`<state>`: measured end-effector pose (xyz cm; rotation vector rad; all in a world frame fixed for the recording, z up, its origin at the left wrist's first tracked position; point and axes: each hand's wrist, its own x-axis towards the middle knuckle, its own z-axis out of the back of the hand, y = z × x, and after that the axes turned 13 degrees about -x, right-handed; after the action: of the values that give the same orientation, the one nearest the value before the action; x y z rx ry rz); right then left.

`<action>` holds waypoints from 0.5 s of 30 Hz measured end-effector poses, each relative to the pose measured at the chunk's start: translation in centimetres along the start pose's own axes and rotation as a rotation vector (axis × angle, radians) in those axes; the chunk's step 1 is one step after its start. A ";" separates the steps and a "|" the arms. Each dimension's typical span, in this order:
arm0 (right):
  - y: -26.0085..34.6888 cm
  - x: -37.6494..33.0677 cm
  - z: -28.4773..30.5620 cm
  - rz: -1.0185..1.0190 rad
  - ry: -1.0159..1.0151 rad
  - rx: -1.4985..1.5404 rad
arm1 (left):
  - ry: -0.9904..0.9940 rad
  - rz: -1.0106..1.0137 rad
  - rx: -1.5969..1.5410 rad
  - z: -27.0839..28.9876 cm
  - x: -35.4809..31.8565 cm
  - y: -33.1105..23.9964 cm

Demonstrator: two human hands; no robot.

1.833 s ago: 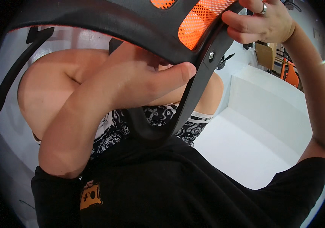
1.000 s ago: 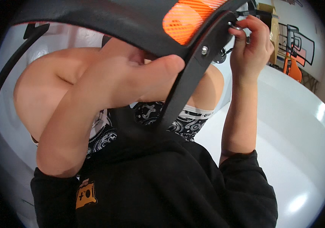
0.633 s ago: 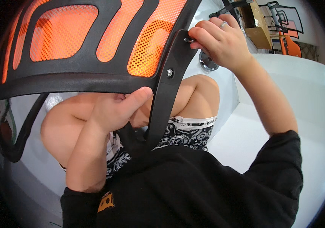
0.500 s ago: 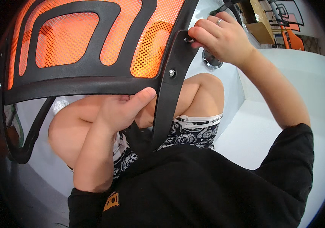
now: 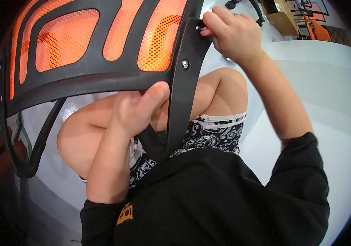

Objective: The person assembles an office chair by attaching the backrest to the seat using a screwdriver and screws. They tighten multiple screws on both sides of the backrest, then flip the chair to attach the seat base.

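Note:
An office chair's back, orange mesh (image 5: 159,45) in a black plastic frame (image 5: 89,84), fills the upper left. A black armrest (image 5: 179,102) is fixed to its right side, with a silver bolt (image 5: 185,64) showing in it. My left hand (image 5: 136,108) grips the frame's bottom rail close to the armrest; its thumb lies in front and its other fingers are hidden behind. My right hand (image 5: 235,37) is closed at the armrest's upper hole, pinching a small metal piece (image 5: 202,28) there. The fingers cover most of that piece, so its kind cannot be told.
The other black armrest (image 5: 32,164) hangs at the left. My bent bare legs (image 5: 89,131) lie under the chair back. Behind my right hand are a black chair-base part (image 5: 257,12) and a cardboard box (image 5: 280,18). An orange chair (image 5: 317,30) stands farther back.
The chair back has shifted slightly up and left in view, and both hands with it. My right hand has turned a little at the same hole; the left keeps its grip.

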<state>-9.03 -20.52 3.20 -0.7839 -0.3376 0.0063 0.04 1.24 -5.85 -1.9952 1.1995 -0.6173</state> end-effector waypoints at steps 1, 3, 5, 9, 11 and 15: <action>1.0 -0.5 0.0 -0.113 0.018 0.010 | -0.040 -0.017 -0.028 -0.4 -0.1 0.1; 2.8 -1.2 0.1 -0.347 0.052 0.025 | -0.059 -0.031 -0.008 -0.7 -0.2 0.0; 3.2 -1.6 0.2 -0.380 0.036 0.098 | -0.068 -0.038 0.091 -0.7 -0.2 -0.1; 0.1 -1.3 0.8 -0.156 -0.023 0.183 | -0.021 -0.004 -0.110 -0.6 0.2 -0.1; -2.0 -0.9 1.6 -0.030 -0.113 0.250 | 0.007 0.015 -0.142 -0.4 0.3 -0.4; -1.5 -1.1 4.4 -0.111 0.047 0.688 | 0.011 0.055 -0.147 -0.4 -0.2 -1.0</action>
<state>-11.57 -18.67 6.81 -0.0836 -0.3064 -0.0002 0.26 1.57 -4.85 -2.0746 1.3351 -0.5262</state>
